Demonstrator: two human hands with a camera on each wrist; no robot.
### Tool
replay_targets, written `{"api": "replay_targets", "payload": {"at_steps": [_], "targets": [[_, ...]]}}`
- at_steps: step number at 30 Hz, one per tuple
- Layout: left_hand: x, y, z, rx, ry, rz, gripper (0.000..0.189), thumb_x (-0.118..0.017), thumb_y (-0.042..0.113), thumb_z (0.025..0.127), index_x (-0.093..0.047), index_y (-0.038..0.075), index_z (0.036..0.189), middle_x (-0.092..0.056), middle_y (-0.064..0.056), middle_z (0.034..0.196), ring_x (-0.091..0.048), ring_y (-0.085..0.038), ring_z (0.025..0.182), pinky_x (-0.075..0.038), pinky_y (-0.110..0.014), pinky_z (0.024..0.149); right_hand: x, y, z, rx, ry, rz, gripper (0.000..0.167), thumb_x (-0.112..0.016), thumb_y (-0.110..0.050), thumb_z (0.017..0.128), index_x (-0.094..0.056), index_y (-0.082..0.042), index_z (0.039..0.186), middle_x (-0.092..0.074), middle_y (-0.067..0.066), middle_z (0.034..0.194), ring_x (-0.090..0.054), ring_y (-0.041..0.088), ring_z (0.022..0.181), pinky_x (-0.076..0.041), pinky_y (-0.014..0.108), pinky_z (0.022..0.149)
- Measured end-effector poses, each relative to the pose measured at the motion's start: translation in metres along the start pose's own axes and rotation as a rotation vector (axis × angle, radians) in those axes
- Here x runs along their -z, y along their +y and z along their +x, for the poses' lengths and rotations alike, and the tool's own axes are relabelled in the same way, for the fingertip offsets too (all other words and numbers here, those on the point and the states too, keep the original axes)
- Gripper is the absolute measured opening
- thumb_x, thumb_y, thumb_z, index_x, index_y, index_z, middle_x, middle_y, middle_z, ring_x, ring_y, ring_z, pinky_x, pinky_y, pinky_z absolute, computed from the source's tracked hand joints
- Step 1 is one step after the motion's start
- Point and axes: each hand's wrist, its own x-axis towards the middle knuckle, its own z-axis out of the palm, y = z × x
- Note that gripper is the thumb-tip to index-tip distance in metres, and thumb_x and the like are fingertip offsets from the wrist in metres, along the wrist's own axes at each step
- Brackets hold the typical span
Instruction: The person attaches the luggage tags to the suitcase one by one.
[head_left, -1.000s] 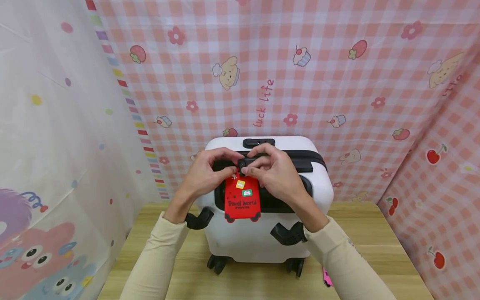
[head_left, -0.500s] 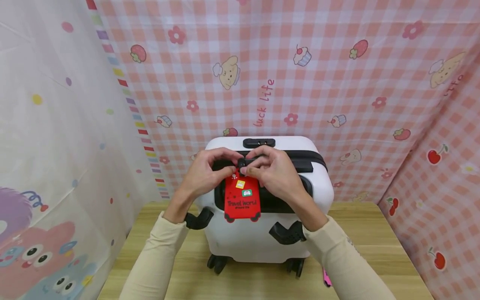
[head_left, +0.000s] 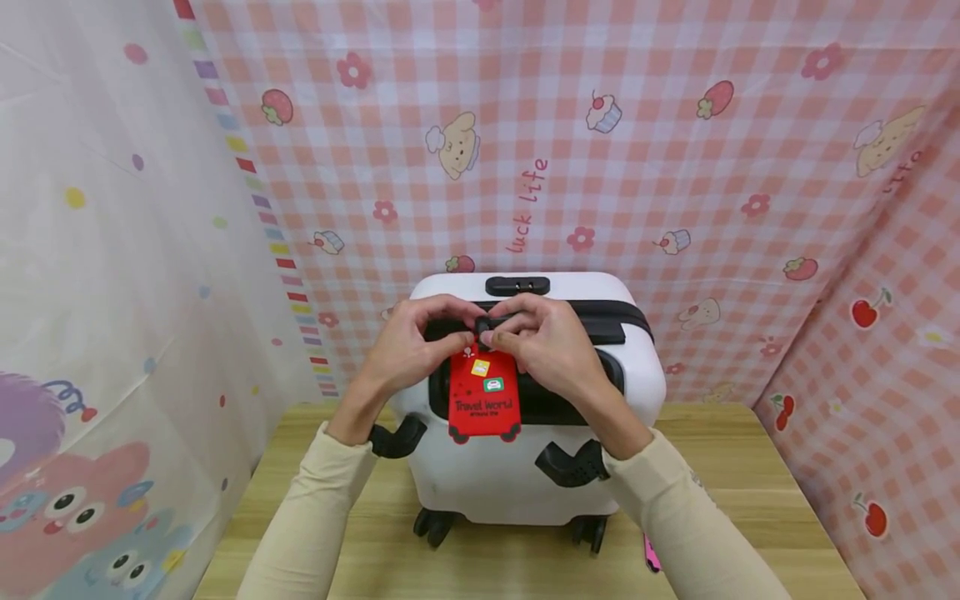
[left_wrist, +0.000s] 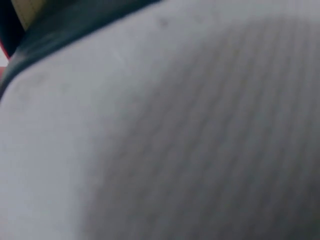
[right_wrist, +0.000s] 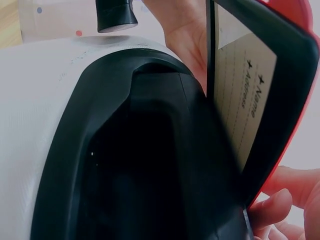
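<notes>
A red luggage tag [head_left: 484, 400] shaped like a small suitcase hangs against the front of a white suitcase [head_left: 517, 475]. Its black strap [head_left: 483, 332] sits by the suitcase's top handle [head_left: 600, 327]. My left hand [head_left: 408, 346] pinches the strap from the left with thumb and index finger. From the right, my right hand [head_left: 553, 346] pinches the same strap, fingertips almost meeting the left ones. The right wrist view shows the tag's back, with a name and address card [right_wrist: 247, 95] in a black frame. The left wrist view holds only blurred white ribbed shell [left_wrist: 210, 140].
The suitcase stands on its black wheels [head_left: 435, 527] on a wooden table [head_left: 517, 567]. A pink item [head_left: 652, 553] lies partly hidden by the right sleeve. A checked curtain [head_left: 525, 125] hangs close behind, and a white printed one [head_left: 112, 250] at the left.
My right hand has edged slightly left, its index fingertip closer to the left hand. The tag and the suitcase stay in place.
</notes>
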Motion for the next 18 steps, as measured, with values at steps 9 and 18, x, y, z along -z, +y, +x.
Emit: {"api": "replay_targets", "payload": {"at_steps": [9, 18], "targets": [[0.0006, 0.0017, -0.0002, -0.014, -0.015, -0.004, 0.027, -0.073, 0.009, 0.086, -0.070, 0.006, 0.113, -0.070, -0.006, 0.104, -0.060, -0.019, 0.101, -0.046, -0.041, 0.099, -0.0007, -0.0029, 0.0000, -0.019, 0.027, 0.002, 0.016, -0.073, -0.015, 0.090, -0.070, -0.007, 0.104, -0.075, 0.003, 0.083, -0.058, 0.021, 0.060, -0.051, 0.029, 0.056], [0.0010, 0.0025, -0.0027, 0.041, -0.024, 0.007, 0.030, -0.077, 0.014, 0.085, -0.070, 0.010, 0.114, -0.068, -0.003, 0.106, -0.058, -0.018, 0.104, -0.043, -0.042, 0.101, -0.0010, -0.0022, 0.0009, -0.023, 0.026, 0.018, 0.014, -0.072, -0.015, 0.090, -0.071, -0.006, 0.101, -0.074, 0.006, 0.080, -0.058, 0.021, 0.056, -0.055, 0.031, 0.057]]}}
